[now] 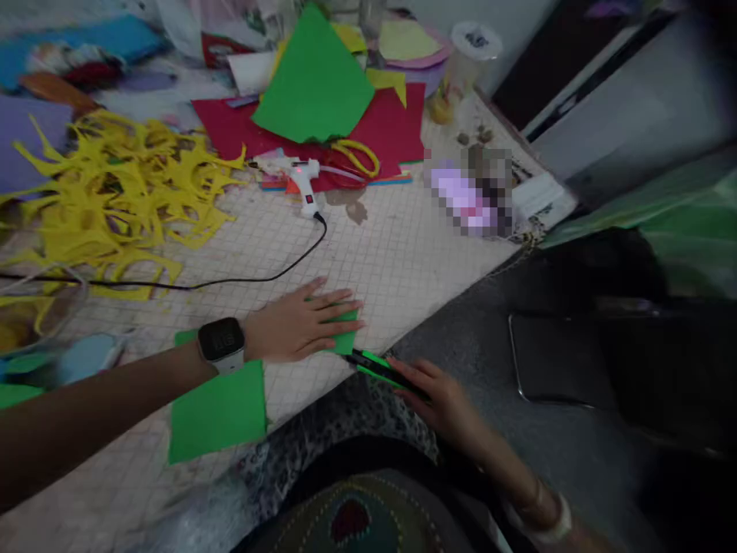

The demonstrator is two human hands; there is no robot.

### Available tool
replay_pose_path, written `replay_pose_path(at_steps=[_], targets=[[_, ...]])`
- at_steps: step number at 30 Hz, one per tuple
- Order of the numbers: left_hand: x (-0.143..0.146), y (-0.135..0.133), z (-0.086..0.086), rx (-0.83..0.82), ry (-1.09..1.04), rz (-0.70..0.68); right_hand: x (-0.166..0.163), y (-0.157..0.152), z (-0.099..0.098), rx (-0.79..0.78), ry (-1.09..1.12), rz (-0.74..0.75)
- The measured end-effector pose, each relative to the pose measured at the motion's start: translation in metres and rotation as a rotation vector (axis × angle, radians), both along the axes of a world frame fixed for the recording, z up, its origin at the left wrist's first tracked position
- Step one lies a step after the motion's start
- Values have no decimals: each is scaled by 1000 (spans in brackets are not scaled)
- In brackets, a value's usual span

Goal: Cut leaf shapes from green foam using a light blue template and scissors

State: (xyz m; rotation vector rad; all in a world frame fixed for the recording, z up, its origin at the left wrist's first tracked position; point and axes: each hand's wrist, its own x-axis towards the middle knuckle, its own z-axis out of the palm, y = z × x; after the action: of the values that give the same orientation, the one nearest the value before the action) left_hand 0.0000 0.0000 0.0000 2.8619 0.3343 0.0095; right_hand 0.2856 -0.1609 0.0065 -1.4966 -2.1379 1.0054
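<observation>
My left hand lies flat with fingers spread on a small green sheet, which shows between and below the fingers. In my right hand is a black and green utility knife, gripped by its handle just off the table's front edge. The knife's tip end meets the lower edge of the small sheet; whether it cuts in I cannot tell. Under my left wrist, which wears a watch, a larger green sheet lies on the table, partly covered by the forearm.
A white glue gun with a black cord lies beyond my left hand. Behind it are yellow-handled scissors, a green fan-shaped sheet and red sheets. Yellow cut-out scraps heap at left. A chair stands right.
</observation>
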Motion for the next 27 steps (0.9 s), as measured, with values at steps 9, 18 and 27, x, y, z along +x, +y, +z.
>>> replay_pose_path(at_steps=[9, 18, 27], targets=[[-3, 1, 6, -2, -2, 38, 5, -11, -1, -42, -25, -23], [69, -43, 8, 36, -53, 298, 57, 2, -2, -69, -50, -51], [37, -20, 17, 11, -40, 13, 67, 20, -11, -95, -9, 4]])
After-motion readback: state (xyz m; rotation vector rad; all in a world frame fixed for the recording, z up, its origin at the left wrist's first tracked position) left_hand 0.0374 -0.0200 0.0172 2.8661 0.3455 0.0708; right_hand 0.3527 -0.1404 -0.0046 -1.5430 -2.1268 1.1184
